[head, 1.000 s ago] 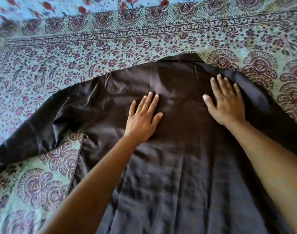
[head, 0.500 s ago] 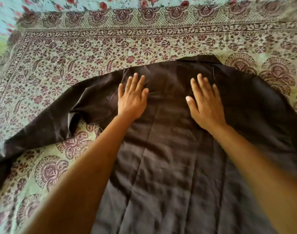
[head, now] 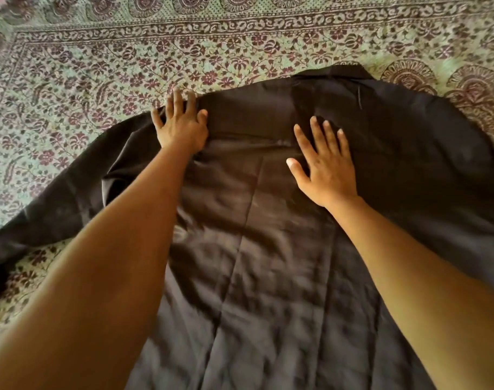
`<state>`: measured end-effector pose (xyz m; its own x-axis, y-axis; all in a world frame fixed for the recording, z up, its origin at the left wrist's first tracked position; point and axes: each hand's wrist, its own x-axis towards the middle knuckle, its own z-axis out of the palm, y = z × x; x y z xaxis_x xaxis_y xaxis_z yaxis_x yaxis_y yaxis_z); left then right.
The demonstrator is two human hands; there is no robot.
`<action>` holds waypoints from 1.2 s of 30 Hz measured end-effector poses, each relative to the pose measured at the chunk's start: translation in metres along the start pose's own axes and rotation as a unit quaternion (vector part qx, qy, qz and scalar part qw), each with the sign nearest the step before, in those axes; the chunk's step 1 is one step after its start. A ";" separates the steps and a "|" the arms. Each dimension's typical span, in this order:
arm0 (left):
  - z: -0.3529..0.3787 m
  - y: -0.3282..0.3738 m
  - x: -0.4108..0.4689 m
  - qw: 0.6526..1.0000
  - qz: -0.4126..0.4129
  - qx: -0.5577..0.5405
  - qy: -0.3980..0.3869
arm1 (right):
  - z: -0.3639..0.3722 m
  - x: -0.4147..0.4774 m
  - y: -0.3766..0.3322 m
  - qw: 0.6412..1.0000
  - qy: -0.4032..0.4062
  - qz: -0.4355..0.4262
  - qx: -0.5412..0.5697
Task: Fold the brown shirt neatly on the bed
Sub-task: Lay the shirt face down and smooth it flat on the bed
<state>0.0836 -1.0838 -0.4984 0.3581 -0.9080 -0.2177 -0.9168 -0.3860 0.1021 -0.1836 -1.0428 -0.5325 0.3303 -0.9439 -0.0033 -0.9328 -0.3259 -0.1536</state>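
The brown shirt (head: 268, 249) lies spread back-side up on the bed, collar (head: 335, 73) at the far end and its left sleeve (head: 51, 204) trailing off to the near left. My left hand (head: 181, 122) lies flat with spread fingers on the shirt's left shoulder, fingertips reaching over the cloth's edge onto the bedsheet. My right hand (head: 324, 161) presses flat on the upper back, fingers straight and apart. Neither hand holds any cloth. The shirt's right side runs out of view.
A green bedsheet (head: 127, 60) printed with maroon flowers and borders covers the bed on all sides of the shirt. Its patterned border runs along the top of the view.
My left hand slid outward to the left shoulder edge of the shirt. My right hand stayed on the upper back while the view shifted.
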 end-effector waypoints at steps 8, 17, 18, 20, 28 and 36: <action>0.036 -0.007 -0.082 0.966 0.259 -0.013 -0.014 | -0.007 -0.004 -0.012 1.000 -0.011 0.024 0.014; -0.002 -0.028 -0.016 0.975 0.153 -0.142 -0.078 | 0.005 -0.029 -0.087 0.986 -0.034 -0.159 0.041; 0.002 -0.029 -0.012 0.979 0.154 -0.093 -0.098 | 0.008 -0.030 -0.088 0.986 -0.037 -0.161 0.037; 0.009 -0.029 -0.010 0.980 0.151 -0.074 -0.107 | 0.011 -0.034 -0.086 0.985 -0.032 -0.167 0.032; 0.005 -0.024 -0.015 0.982 0.146 -0.041 -0.115 | 0.010 -0.059 -0.081 0.976 -0.043 -0.211 0.033; 0.001 -0.022 -0.017 0.978 0.170 0.054 -0.109 | -0.003 -0.071 -0.077 0.953 -0.031 -0.260 0.155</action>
<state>0.0973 -1.0595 -0.4980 -0.0055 -0.9202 -0.3915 -0.9938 -0.0383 0.1041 -0.1354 -0.9508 -0.5178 0.7534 -0.6505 0.0960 -0.5564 -0.7084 -0.4343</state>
